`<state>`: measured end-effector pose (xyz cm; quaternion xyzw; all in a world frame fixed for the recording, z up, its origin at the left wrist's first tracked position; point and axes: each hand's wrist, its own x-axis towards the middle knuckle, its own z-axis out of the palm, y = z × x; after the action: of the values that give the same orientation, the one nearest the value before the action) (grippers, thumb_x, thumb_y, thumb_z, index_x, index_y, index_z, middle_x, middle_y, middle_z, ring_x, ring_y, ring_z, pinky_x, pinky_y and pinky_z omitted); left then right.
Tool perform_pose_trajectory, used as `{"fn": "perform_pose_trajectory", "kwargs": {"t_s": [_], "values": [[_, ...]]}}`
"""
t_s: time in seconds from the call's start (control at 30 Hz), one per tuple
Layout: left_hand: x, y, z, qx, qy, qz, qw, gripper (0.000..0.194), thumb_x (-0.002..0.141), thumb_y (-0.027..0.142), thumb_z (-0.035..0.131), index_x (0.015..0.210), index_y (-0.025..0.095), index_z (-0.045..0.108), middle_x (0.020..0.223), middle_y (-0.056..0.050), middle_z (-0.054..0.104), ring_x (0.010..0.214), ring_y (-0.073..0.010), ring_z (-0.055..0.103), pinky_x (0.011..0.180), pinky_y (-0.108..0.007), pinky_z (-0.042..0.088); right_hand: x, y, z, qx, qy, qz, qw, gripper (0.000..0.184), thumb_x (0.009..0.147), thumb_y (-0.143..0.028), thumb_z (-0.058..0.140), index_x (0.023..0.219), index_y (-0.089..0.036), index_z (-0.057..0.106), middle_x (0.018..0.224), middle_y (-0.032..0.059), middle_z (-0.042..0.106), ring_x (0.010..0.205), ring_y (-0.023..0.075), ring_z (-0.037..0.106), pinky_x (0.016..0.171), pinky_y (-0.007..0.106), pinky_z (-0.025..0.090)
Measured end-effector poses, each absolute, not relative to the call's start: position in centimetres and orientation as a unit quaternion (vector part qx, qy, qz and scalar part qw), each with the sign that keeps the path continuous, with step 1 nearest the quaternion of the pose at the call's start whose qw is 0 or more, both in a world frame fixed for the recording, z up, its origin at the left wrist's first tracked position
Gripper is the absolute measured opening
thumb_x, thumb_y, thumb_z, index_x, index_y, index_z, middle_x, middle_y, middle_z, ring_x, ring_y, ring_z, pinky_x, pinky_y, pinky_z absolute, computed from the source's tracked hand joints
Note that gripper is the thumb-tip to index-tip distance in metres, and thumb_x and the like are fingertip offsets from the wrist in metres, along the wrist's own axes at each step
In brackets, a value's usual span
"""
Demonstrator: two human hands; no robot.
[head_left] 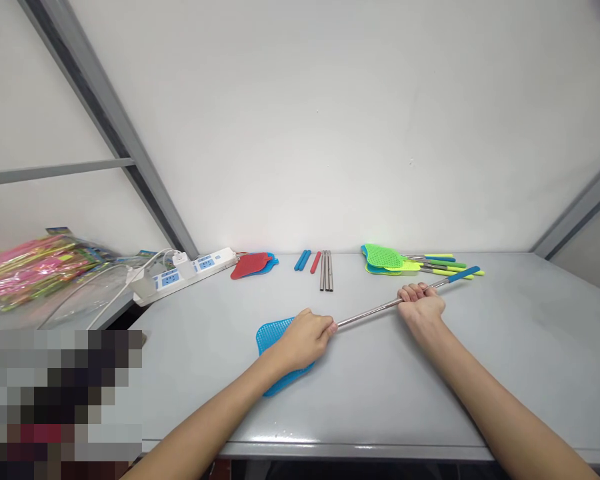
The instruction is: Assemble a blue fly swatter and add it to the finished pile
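Observation:
A blue fly swatter (367, 313) with a metal rod and blue grip slants across the table, held in both hands. My left hand (307, 338) is closed where the rod meets the blue mesh head, hiding part of that head. Farther right, my right hand (423, 304) wraps round the rod just below the blue grip (461, 274). Behind them lie three bare metal rods (326, 272), two blue handle grips (303, 260) and a red one (315, 262). To their left, a red swatter head (251, 265) overlaps a blue one (270, 264).
At the back right lies a pile of swatters with green, yellow and blue heads (384, 256). A white power strip (185, 275) with plugs and cables stands at the left. Plastic-wrapped colourful goods (35, 270) lie beyond it. A wall (330, 133) closes the back.

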<state>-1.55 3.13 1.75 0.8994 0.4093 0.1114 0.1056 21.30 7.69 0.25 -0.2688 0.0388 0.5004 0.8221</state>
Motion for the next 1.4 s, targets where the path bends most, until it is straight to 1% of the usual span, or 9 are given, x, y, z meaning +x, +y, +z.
{"fn": "perform_pose_trajectory", "kwargs": {"t_s": [0.1,0.17,0.33,0.43,0.73,0.93,1.07,1.27,1.4], "values": [[-1.7,3.2,1.9,0.891,0.416,0.109,0.145,0.034,0.085,0.031,0.022,0.057,0.018,0.036,0.053,0.001,0.043,0.059,-0.0125,0.042,0.057,-0.024,0.03,21.2,7.7,0.2,-0.258,0.031,0.501,0.825,0.023,0.075,-0.017,0.024,0.052,-0.017,0.027,0.037,-0.0071,0.016,0.028,0.0049,0.014,0.029,0.018,0.012],[-1.9,3.3,1.9,0.886,0.416,0.109,0.171,0.033,0.085,0.03,0.022,0.056,0.018,0.034,0.053,0.002,0.04,0.058,-0.0121,0.042,0.055,-0.023,0.029,21.2,7.6,0.2,-0.251,0.026,0.502,0.828,0.025,0.077,-0.019,0.024,0.052,-0.017,0.027,0.037,-0.0071,0.016,0.029,0.0049,0.014,0.029,0.018,0.012],[-2.2,3.7,2.0,0.875,0.413,0.113,0.227,0.033,0.084,0.033,0.022,0.055,0.018,0.025,0.05,0.004,0.03,0.05,-0.0098,0.033,0.05,-0.022,0.025,20.9,7.6,0.1,-0.239,0.013,0.501,0.832,0.029,0.079,-0.023,0.021,0.052,-0.017,0.026,0.038,-0.0073,0.015,0.029,0.0048,0.013,0.029,0.018,0.012],[-2.3,3.8,2.1,0.867,0.413,0.114,0.254,0.033,0.084,0.034,0.022,0.055,0.018,0.024,0.051,0.004,0.028,0.049,-0.0092,0.029,0.048,-0.022,0.024,20.8,7.5,0.1,-0.235,0.007,0.502,0.832,0.03,0.08,-0.023,0.021,0.051,-0.017,0.026,0.038,-0.0075,0.015,0.029,0.0048,0.013,0.029,0.018,0.012],[-2.5,3.8,2.7,0.858,0.416,0.117,0.278,0.033,0.082,0.036,0.021,0.055,0.018,0.026,0.053,0.004,0.028,0.051,-0.0096,0.029,0.049,-0.023,0.026,20.3,7.1,0.2,-0.23,-0.022,0.508,0.829,0.032,0.081,-0.024,0.02,0.05,-0.017,0.024,0.038,-0.0076,0.014,0.029,0.0052,0.012,0.03,0.018,0.013],[-2.9,4.2,2.8,0.857,0.414,0.107,0.289,0.034,0.082,0.039,0.021,0.055,0.018,0.025,0.052,0.003,0.027,0.05,-0.0099,0.028,0.048,-0.023,0.025,19.7,7.0,0.0,-0.23,-0.022,0.507,0.831,0.035,0.081,-0.024,0.016,0.048,-0.017,0.023,0.036,-0.007,0.013,0.029,0.0055,0.012,0.029,0.018,0.013],[-2.9,3.9,3.1,0.864,0.419,0.105,0.258,0.034,0.082,0.036,0.022,0.053,0.018,0.027,0.051,0.003,0.029,0.049,-0.0101,0.03,0.048,-0.024,0.024,19.5,7.0,-0.3,-0.237,-0.022,0.502,0.832,0.037,0.082,-0.028,0.016,0.048,-0.017,0.023,0.036,-0.0072,0.012,0.028,0.0054,0.011,0.029,0.018,0.013],[-2.4,3.1,3.4,0.886,0.43,0.102,0.139,0.035,0.083,0.031,0.025,0.051,0.017,0.035,0.047,0.001,0.038,0.053,-0.0133,0.041,0.05,-0.025,0.025,19.4,7.1,-0.7,-0.255,-0.005,0.496,0.83,0.036,0.082,-0.028,0.017,0.048,-0.017,0.022,0.035,-0.0075,0.013,0.027,0.0052,0.011,0.029,0.018,0.012],[-2.3,3.2,3.0,0.902,0.414,0.1,0.066,0.036,0.084,0.03,0.025,0.053,0.018,0.039,0.047,0.0,0.043,0.052,-0.0143,0.043,0.057,-0.027,0.028,19.3,7.2,-0.9,-0.259,0.016,0.494,0.83,0.036,0.082,-0.028,0.019,0.048,-0.017,0.023,0.034,-0.0077,0.014,0.027,0.005,0.012,0.028,0.018,0.012]]}}
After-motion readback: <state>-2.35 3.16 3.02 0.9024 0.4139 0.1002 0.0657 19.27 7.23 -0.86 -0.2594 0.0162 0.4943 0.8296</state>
